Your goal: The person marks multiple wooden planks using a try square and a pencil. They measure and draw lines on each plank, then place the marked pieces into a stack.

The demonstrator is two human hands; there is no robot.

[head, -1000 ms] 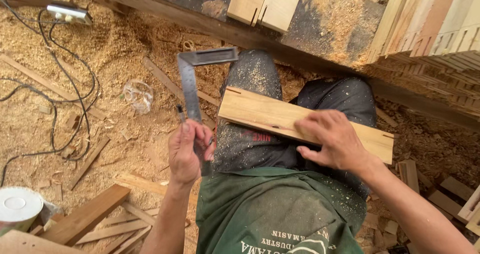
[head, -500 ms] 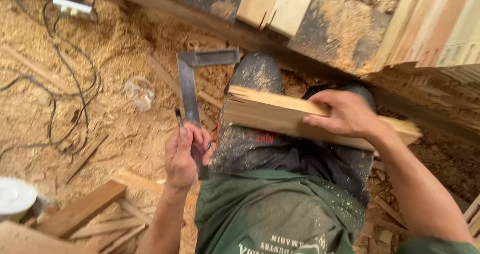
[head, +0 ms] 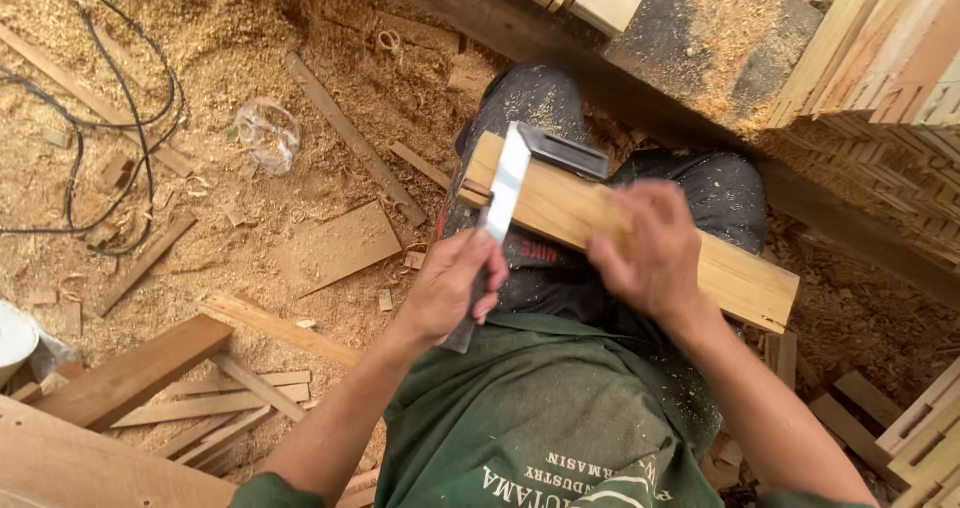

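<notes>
On the lap, head view: one pale rectangular wooden plank (head: pixel 640 238) lies across both dark, sawdust-covered trouser legs (head: pixel 535 118), running from the left knee toward the lower right. One steel try square with a dark stock (head: pixel 520 183) now sits on the plank's left end, blade crossing the face and stock hooked over the far edge. Half a second ago the square was out over the floor, clear of the wood; one second ago likewise. So the square has been brought onto the plank and seated against its edge, which reads as checking or marking a square line near that end.

Left hand (head: pixel 455 288) is clenched round the near end of the blade. Right hand (head: pixel 655 253) is pressed flat on the plank's middle, gripping it; the hand is motion-blurred, so finger detail is unclear.

Counts: one plank on the lap, one square, two hands. Sawdust floor (head: pixel 250 28) carries one black cable (head: pixel 120 118), one clear plastic cup (head: pixel 268 133) and several timber offcuts at the lower left.
</notes>
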